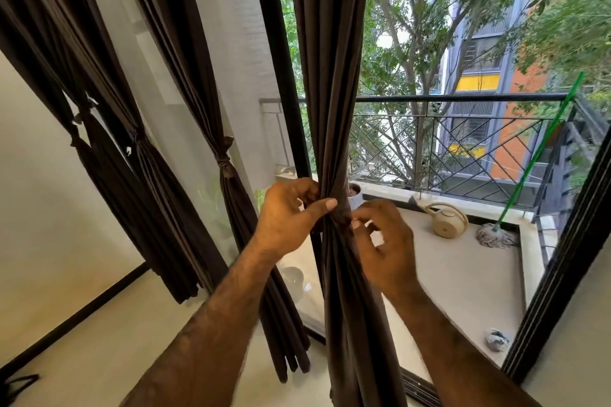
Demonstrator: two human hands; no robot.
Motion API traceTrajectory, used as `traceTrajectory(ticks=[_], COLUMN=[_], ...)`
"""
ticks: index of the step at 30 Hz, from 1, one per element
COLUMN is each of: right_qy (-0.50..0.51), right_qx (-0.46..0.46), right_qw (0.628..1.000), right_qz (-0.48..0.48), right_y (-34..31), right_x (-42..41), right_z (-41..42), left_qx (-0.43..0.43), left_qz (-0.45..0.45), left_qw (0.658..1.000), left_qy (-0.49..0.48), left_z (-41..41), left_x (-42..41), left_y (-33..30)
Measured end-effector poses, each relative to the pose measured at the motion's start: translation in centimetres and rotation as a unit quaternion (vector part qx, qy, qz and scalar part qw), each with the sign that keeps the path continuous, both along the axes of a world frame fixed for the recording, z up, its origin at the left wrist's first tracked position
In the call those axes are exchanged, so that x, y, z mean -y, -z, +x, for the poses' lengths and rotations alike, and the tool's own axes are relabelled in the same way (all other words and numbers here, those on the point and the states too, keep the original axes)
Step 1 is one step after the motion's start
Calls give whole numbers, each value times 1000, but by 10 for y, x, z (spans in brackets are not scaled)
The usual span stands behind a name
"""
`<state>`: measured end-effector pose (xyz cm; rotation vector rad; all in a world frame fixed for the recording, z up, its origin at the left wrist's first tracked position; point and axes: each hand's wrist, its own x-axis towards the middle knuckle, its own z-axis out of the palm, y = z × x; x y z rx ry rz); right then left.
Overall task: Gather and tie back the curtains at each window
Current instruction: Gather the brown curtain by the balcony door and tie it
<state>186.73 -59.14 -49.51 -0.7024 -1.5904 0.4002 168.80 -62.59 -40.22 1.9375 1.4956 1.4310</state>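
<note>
A dark brown curtain (330, 76) hangs gathered into a narrow bundle in front of the glass door. My left hand (287, 218) grips the bundle from the left at waist height, thumb laid across the folds. My right hand (383, 241) pinches the fabric or a tie band at the same spot from the right; the band itself is mostly hidden by my fingers. To the left hang three more brown curtains, one (228, 155) tied with a knotted band, one (139, 139) cinched in the middle, and one (79, 135) tied near the wall.
A black door frame (281, 59) stands just behind the curtain. Outside on the balcony sit a beige watering can (446, 221), a green-handled mop (499, 231) and a small planter (355, 195). A black railing (463, 97) edges the balcony.
</note>
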Motion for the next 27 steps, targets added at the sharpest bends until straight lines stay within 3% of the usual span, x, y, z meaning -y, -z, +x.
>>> traceTrajectory(ticks=[2, 4, 10, 14, 19, 22, 27], right_qy=[-62, -135, -18, -120, -185, -178, -173], right_qx=[-93, -93, -59, -81, -72, -14, 7], right_qw=[981, 961, 991, 963, 939, 939, 938], right_qz=[-159, -225, -119, -227, -282, -295, -302], right_y=[-14, -21, -17, -19, -28, -34, -35], right_x=[-9, -14, -8, -17, -23, -24, -24], right_z=[3, 6, 1, 10, 20, 21, 26], left_qx=[34, 45, 32, 45, 30, 53, 90], left_qz=[-27, -37, -60, -74, -104, -136, -155], left_qw=[998, 994, 996, 995, 994, 989, 984], left_qy=[54, 88, 48, 51, -6, -11, 19], left_z=[-5, -8, -1, 5, 8, 6, 5], left_x=[1, 2, 0, 0, 1, -2, 4], left_y=[-4, -5, 1, 0, -4, -2, 0])
